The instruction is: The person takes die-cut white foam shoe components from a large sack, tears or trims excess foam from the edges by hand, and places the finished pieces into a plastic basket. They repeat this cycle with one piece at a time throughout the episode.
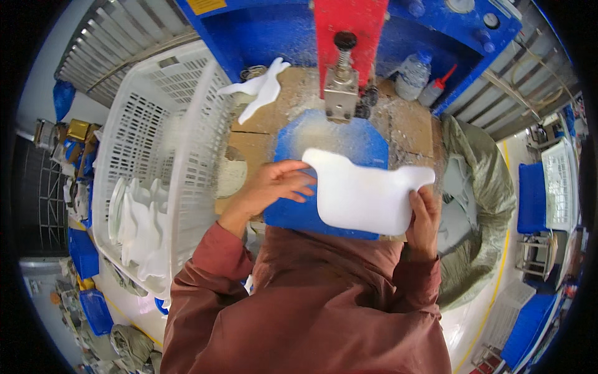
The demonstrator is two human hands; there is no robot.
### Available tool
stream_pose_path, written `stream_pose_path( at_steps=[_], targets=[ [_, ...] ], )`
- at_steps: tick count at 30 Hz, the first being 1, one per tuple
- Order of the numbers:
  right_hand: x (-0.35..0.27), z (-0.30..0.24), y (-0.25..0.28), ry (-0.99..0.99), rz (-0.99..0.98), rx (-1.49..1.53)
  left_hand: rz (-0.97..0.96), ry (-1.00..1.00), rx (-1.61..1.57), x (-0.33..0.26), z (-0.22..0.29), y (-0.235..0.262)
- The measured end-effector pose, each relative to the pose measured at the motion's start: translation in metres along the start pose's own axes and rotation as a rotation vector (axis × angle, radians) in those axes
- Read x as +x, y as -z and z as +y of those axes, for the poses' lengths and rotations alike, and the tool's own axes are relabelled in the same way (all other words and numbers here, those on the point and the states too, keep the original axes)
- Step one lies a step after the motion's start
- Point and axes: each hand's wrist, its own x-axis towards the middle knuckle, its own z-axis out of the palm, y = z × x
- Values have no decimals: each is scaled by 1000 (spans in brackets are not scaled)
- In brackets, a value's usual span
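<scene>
A flat white plastic-looking panel (364, 193), with a raised horn at each upper corner and rounded lower corners, is held over a blue machine plate (289, 215). My right hand (426, 215) pinches the panel's right edge just below the right horn, thumb in front. On the other side my left hand (274, 189) has its fingers spread beside the left horn; whether a fingertip touches the edge I cannot tell. Above the plate, behind the panel, is a metal machine head (342, 93) with a black knob, fixed to a red column (351, 22).
To the left stands a white slatted crate (190, 162) with several white pieces (140, 221). White offcuts (265, 90) lie on the dusty board. Back right are a clear bottle (413, 75) and a red-tipped squeeze bottle (434, 90). A large sack (489, 187) holding grey-white pieces stands at right.
</scene>
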Motion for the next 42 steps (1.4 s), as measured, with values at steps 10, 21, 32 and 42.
stream_pose_path(
  at_steps=[10,21,32,42],
  targets=[
    [-28,28,28,277,84,-1131,634,-355,961,72,-22,142],
    [-44,19,33,235,62,-1017,794,-261,1337,158,-52,206],
    [-32,-22,-57,597,-334,-1017,789,-493,940,5,33,113],
    [-35,-36,-123,964,-701,-1284,-2,-93,318,-93,-6,9]
  ],
)
